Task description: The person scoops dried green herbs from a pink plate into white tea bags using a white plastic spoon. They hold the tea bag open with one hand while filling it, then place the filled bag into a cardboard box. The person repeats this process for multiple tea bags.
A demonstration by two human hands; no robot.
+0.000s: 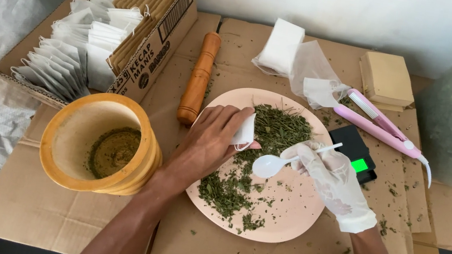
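My bare left hand point(209, 142) holds a small white filter bag point(244, 133) over the pink plate point(296, 215). Dried green herb pieces point(273, 131) lie scattered on the plate. In a thin translucent glove, my right hand point(336, 182) grips a white plastic spoon point(269, 164), whose bowl hovers over the plate just right of the bag. The spoon's bowl looks empty.
A yellow wooden mortar point(101, 144) with green powder sits at left, a wooden pestle point(199, 78) behind it. A cardboard box point(157, 51) holds several white bags. A pink sealing tool point(386, 130), a small black scale point(356, 155), a tan paper stack point(387, 78) and white bags point(282, 49) lie at the back.
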